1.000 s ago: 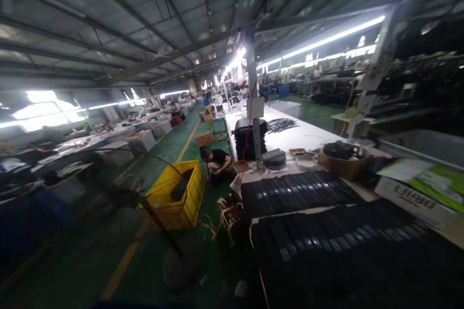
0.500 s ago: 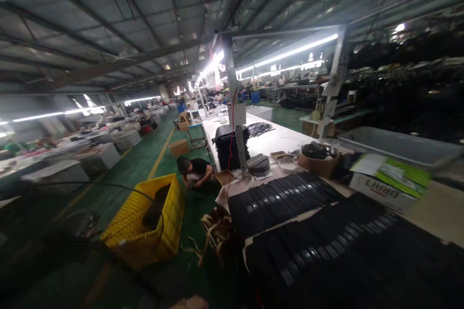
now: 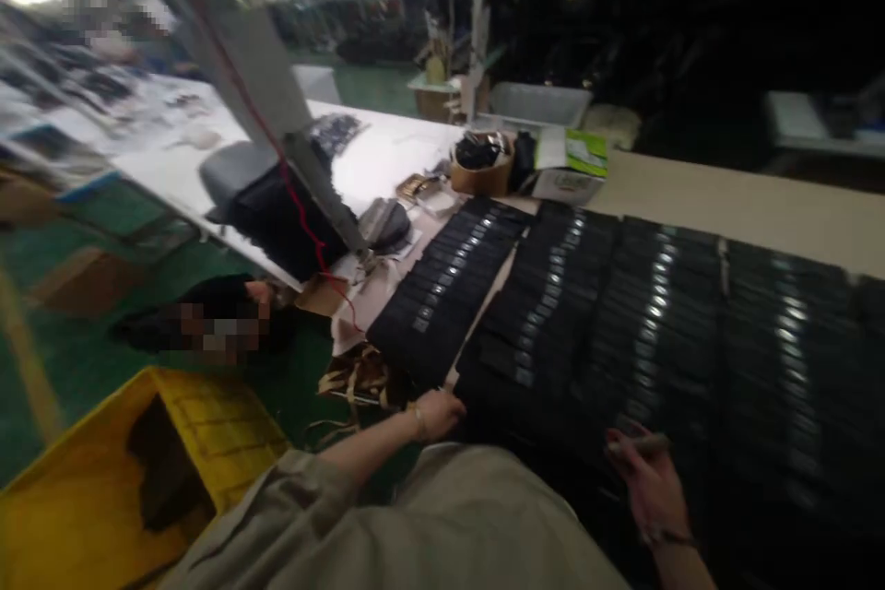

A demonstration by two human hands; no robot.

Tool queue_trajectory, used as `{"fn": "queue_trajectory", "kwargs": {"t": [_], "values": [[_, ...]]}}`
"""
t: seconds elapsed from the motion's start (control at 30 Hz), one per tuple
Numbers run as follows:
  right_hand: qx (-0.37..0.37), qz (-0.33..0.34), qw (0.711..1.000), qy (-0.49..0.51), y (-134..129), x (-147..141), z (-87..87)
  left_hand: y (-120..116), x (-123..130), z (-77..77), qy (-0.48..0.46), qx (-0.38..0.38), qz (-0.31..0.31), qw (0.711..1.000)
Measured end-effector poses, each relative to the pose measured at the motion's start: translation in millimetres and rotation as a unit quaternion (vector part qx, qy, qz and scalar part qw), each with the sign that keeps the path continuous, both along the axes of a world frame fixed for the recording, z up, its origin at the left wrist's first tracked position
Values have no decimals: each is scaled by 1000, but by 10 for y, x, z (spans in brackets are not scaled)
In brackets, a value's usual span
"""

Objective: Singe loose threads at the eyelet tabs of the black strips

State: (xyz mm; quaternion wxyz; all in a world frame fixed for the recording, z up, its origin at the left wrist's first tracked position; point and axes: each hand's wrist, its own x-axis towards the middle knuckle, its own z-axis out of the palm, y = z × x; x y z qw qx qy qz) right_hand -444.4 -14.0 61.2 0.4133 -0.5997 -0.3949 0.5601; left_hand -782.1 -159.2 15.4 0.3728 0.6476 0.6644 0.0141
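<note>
dark, smeared view over rows of black flat pieces [image 3: 553,323] with shiny tags (too dim and blurred to say exactly what they are). beige sleeve and chest [image 3: 442,516] cutting off the bottom of the frame, the far end of the rows lost past the right edge. left hand [image 3: 435,413] loose and half-open, fingers resting on the near corner of the rows, a bracelet at the wrist. right hand [image 3: 646,489] clenched around a pale marker [image 3: 640,444], right over the black pieces, its tip hard to make out against them. rows packed tight across the surface [image 3: 761,194], only narrow gaps between the blocks. more open room on the left: past the surface edge, tan straps [image 3: 356,378] on the green floor [image 3: 103,221], a yellow plastic crate [image 3: 207,415] just under the left arm, a crouching co-worker [image 3: 207,313] in black, head blurred. farther off, a metal post [image 3: 235,46] with a red cable [image 3: 297,212], a round cardboard tub [image 3: 482,164] and a printed box [image 3: 568,168].
</note>
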Motion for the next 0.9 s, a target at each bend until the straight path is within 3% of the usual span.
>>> {"fn": "queue_trajectory", "kwargs": {"t": [0.13, 0.23, 0.3, 0.4, 0.5, 0.57, 0.63, 0.73, 0.83, 0.9], "values": [[-182, -82, 969, 143, -614, -68, -20, 383, -17, 54, -46, 38, -95, 994], [-253, -111, 933, 228, -974, -328, -130, 660, 166, 48, -65, 71, -91, 991], [-261, -124, 927, 239, -1095, -495, -263, 867, 333, 11, -57, 104, -52, 992], [-200, -144, 951, 186, -979, -710, -513, 1203, 546, -129, -24, 142, 11, 990], [-61, -115, 987, 93, -561, -884, -766, 1451, 633, -331, -4, 142, 12, 990], [25, -60, 998, 1, -262, -949, -910, 1529, 622, -445, 0, 131, 1, 991], [72, 6, 993, -88, -53, -954, -1015, 1553, 580, -515, -3, 122, -7, 993], [117, 122, 967, -192, 50, -876, -1058, 1548, 515, -547, -20, 114, -27, 993], [167, 194, 943, -214, 33, -806, -1000, 1547, 494, -551, -30, 105, -33, 993], [184, 210, 941, -189, 34, -814, -969, 1553, 499, -560, -30, 101, -25, 994]]}}
